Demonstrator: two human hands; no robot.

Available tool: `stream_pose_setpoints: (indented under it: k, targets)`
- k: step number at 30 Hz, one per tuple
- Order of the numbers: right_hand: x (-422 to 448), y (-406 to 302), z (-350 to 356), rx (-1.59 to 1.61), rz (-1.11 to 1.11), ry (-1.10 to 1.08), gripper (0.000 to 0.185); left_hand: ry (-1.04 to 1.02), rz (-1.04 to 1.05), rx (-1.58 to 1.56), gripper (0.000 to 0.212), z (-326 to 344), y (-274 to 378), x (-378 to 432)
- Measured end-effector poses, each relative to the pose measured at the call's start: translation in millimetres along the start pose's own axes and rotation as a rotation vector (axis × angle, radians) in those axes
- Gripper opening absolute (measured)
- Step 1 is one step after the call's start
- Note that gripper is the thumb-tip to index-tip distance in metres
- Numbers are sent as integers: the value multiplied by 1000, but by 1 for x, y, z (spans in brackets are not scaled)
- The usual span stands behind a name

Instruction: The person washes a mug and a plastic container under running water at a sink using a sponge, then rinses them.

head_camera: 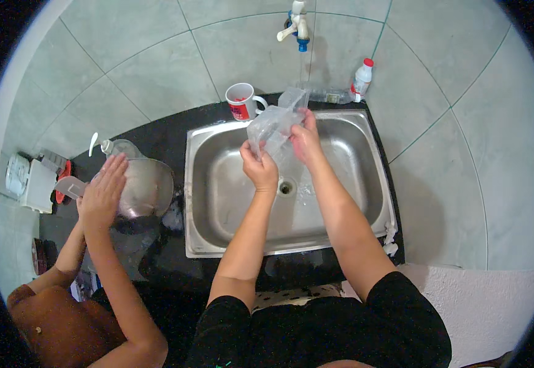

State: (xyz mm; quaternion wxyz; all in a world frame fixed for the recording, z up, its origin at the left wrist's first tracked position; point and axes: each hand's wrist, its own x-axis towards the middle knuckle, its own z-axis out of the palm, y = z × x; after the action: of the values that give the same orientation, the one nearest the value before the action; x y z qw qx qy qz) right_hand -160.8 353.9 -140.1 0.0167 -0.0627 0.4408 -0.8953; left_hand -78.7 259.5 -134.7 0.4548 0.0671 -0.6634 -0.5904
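Note:
Above the steel sink (230,202), my left hand (261,168) grips the near left edge of a translucent plastic container (267,126). My right hand (306,140) has hold of its right side, fingers at the rim. The container is crumpled-looking and clear, so its exact kind is hard to tell. The sink's drain (286,186) lies below and between my forearms. A thin stream of water seems to fall from the tap (300,27) behind the container.
A mug (239,110), a clear plastic bottle (331,95) and a red-capped white bottle (363,77) stand or lie behind the sink. At left, another person's hands (103,191) are by a transparent lidded container (149,188) and a pump bottle (122,147). Wet tissue (390,248) lies at the right corner.

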Motion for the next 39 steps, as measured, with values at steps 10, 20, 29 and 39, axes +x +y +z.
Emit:
stream_pose_setpoints:
  k: [10, 20, 29, 39]
  targets:
    - [22, -9, -1, -1080, -489, 336, 31, -113, -117, 118, 22, 0, 10, 8]
    - [52, -57, -17, -1701, -373, 68, 31, -387, -843, -15, 30, 1, -26, 25]
    - [36, -106, -40, -1201, -75, 23, 26, -476, -762, 103, 39, 56, -64, 8]
    - [14, -140, -32, -1552, -279, 78, 19, -395, -363, 125, 23, 109, -55, 25]
